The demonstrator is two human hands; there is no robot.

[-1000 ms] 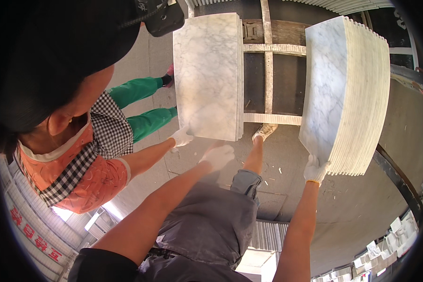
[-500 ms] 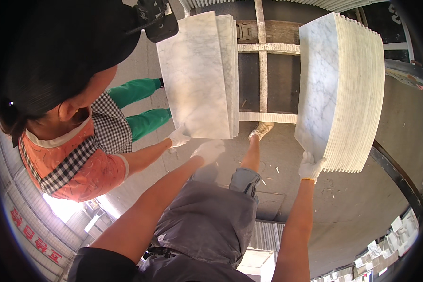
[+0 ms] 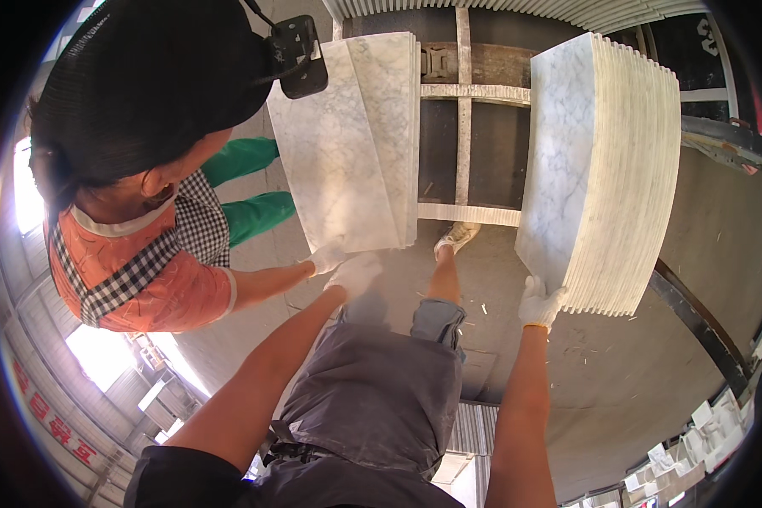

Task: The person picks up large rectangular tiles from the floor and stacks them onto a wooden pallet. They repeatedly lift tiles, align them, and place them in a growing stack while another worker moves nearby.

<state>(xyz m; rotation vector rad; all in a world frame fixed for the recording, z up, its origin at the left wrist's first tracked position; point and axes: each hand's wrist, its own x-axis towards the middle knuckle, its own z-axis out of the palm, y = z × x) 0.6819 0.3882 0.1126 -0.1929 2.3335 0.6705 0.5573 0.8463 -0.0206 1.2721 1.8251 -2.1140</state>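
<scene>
A white marble slab with grey veins (image 3: 347,144) stands on edge at the upper middle. My left hand (image 3: 357,271), in a white glove, grips its lower edge. A co-worker's gloved hand (image 3: 324,256) holds the same edge just to the left. A thick stack of several marble slabs (image 3: 605,169) stands upright on the right. My right hand (image 3: 540,303), also gloved, rests against the lower corner of the stack's front slab.
The co-worker (image 3: 144,212), in an orange top, checked apron and green trousers, stands close at the left. A wooden frame (image 3: 464,110) with crossbars lies behind the slabs. A dark metal bar (image 3: 703,322) runs along the lower right. Small white pieces (image 3: 703,432) lie at the far right.
The single slab has swung and tilted so its thin edge shows more. Both hands on its lower edge shifted slightly with it. My right hand stays at the stack's corner.
</scene>
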